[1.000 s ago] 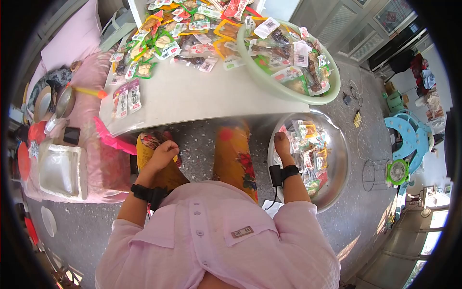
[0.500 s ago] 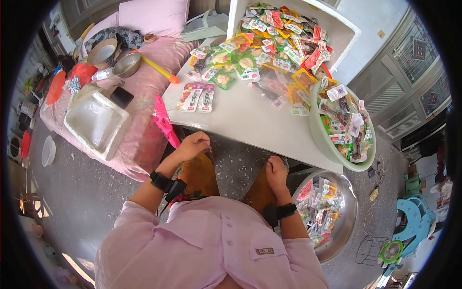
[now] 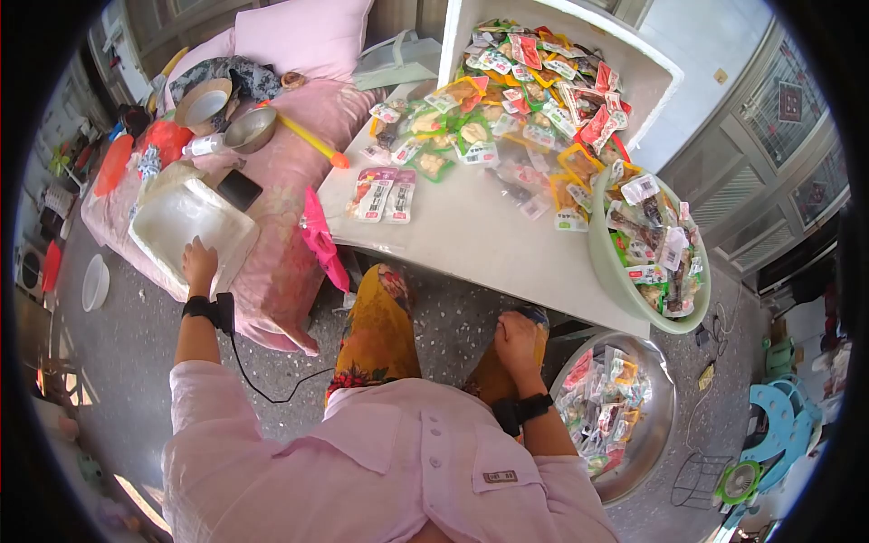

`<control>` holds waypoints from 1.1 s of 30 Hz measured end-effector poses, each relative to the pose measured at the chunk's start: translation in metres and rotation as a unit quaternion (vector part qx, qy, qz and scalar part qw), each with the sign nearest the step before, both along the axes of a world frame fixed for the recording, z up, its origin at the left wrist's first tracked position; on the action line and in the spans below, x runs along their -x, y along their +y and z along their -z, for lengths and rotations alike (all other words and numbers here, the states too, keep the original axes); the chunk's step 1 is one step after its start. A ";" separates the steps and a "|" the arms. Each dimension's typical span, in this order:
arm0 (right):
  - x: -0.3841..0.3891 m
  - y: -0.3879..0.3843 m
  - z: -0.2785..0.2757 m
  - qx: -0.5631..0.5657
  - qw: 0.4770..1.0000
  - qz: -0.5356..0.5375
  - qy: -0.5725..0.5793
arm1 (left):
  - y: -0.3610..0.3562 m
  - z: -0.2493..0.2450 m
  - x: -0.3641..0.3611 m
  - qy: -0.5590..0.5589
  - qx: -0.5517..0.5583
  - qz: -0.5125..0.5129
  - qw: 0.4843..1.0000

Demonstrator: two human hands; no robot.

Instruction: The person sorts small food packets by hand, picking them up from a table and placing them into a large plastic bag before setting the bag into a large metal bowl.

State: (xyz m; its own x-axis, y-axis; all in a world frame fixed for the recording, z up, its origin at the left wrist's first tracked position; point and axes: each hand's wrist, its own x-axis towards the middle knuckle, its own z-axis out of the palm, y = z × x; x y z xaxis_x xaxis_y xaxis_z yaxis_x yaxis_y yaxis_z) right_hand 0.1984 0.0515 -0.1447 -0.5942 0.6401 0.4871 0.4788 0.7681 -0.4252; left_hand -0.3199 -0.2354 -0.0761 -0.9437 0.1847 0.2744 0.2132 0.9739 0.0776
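My left hand (image 3: 199, 265) is over the near part of a white foam tray (image 3: 237, 237) on the pink-covered seat, fingers apart and holding nothing that shows. My right hand (image 3: 520, 341) rests closed on my right knee; whatever is inside it, if anything, is hidden. Two pink-and-white packets (image 3: 385, 195) lie side by side on the white table (image 3: 471, 244). Behind them, a heap of sealed food packets (image 3: 543, 81) spills out of a large white foam box (image 3: 654, 81). A pale green basin (image 3: 605, 258) full of packets stands at the table's right end.
A metal basin (image 3: 665, 407) with packets stands on the floor at my right. A pink bag (image 3: 319, 237) hangs at the table's left edge. On the seat are a black phone (image 3: 239, 189), metal bowls (image 3: 251, 132) and a yellow stick (image 3: 308, 138). A green fan (image 3: 738, 481) is at the far right.
My left hand has moved left from above my left knee to the foam tray, and its fingers have spread. My right hand stays on the knee. The view has shifted slightly.
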 end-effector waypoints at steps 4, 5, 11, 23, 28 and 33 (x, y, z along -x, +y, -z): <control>0.000 -0.001 0.001 -0.022 1.000 0.004 0.006 | -0.028 0.027 0.026 -0.034 0.017 0.059 0.998; 0.000 -0.002 0.001 -0.016 1.000 0.004 0.004 | -0.030 0.028 0.027 -0.029 0.002 0.057 0.998; -0.001 0.000 0.002 0.007 1.000 0.002 0.001 | -0.036 0.021 0.023 -0.023 -0.018 0.146 0.989; -0.003 -0.001 0.001 0.018 1.000 0.000 0.000 | -0.037 0.016 0.038 0.106 -0.014 0.137 0.985; -0.002 -0.001 -0.003 -0.005 1.000 -0.007 0.023 | -0.012 -0.026 0.009 0.130 -0.064 0.142 0.979; 0.000 -0.004 -0.013 0.001 1.000 -0.001 0.022 | 0.045 -0.084 -0.054 0.068 -0.167 0.235 0.955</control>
State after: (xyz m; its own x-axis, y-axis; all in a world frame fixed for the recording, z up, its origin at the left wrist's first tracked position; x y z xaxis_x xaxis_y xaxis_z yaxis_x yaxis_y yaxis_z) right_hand 0.1985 0.0476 -0.1315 -0.5730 0.6401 0.5119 0.4584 0.7680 -0.4472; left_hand -0.2659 -0.1907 0.0077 -0.7301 0.4597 0.5057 0.6505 0.6941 0.3082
